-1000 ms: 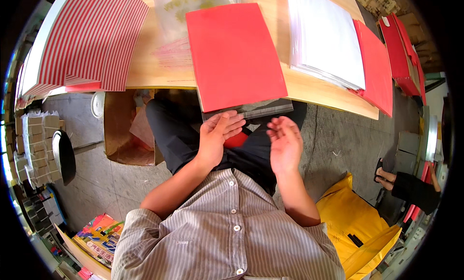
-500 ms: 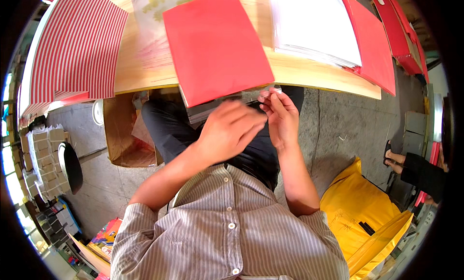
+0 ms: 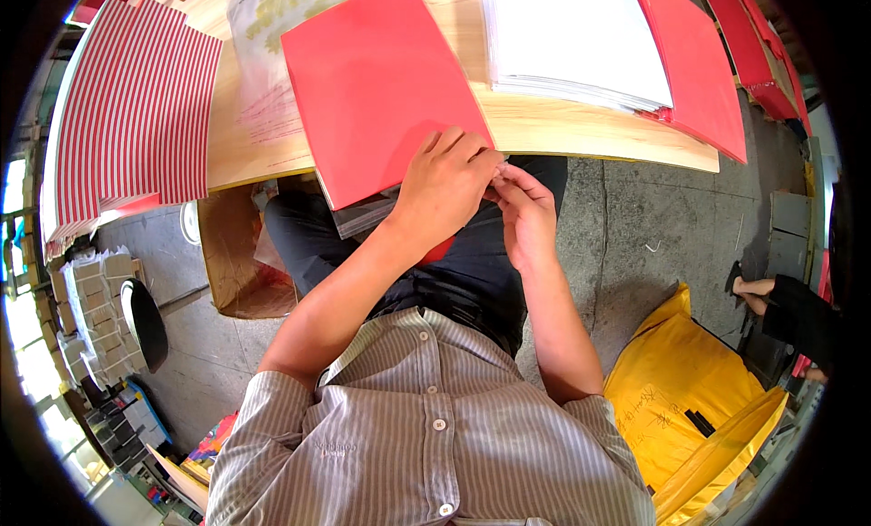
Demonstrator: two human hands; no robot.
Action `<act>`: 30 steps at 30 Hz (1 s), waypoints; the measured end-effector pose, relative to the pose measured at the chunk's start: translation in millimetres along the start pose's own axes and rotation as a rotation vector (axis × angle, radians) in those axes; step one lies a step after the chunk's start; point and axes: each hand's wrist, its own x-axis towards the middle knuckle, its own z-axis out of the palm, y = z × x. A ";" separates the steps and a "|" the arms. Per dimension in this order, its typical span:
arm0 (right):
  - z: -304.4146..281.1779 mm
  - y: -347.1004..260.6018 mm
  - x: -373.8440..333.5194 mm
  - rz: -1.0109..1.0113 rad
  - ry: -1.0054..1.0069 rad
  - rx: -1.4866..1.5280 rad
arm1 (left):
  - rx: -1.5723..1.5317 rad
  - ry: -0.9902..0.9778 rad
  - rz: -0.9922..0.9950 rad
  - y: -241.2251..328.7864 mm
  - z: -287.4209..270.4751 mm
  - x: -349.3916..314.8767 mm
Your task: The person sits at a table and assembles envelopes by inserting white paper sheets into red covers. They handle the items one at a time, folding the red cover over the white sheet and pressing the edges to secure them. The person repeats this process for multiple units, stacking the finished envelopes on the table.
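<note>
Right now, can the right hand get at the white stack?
Likely yes: the white stack lies ahead of the right hand; nothing visible blocks the way, though it sits close beside the left hand.

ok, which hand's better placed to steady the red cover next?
Probably the left hand: in the image it overlaps the lower-right part of the red cover, while the right hand sits just beyond that corner. Whether the left is pressing on it, I can't tell.
</note>
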 end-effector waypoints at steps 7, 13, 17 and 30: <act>-4.0 -14.2 4.5 -0.034 -0.086 -0.068 | -0.095 0.046 -0.050 -0.1 0.8 5.0; -4.1 -17.3 7.9 -0.086 -0.096 -0.179 | -0.167 0.002 -0.128 -0.2 -0.2 10.2; -3.0 -17.2 10.9 -0.067 -0.079 -0.174 | -0.225 -0.009 -0.155 -1.7 -1.2 12.1; 6.9 -27.5 19.9 0.053 0.012 -0.171 | -0.102 0.075 0.009 -6.3 5.2 2.9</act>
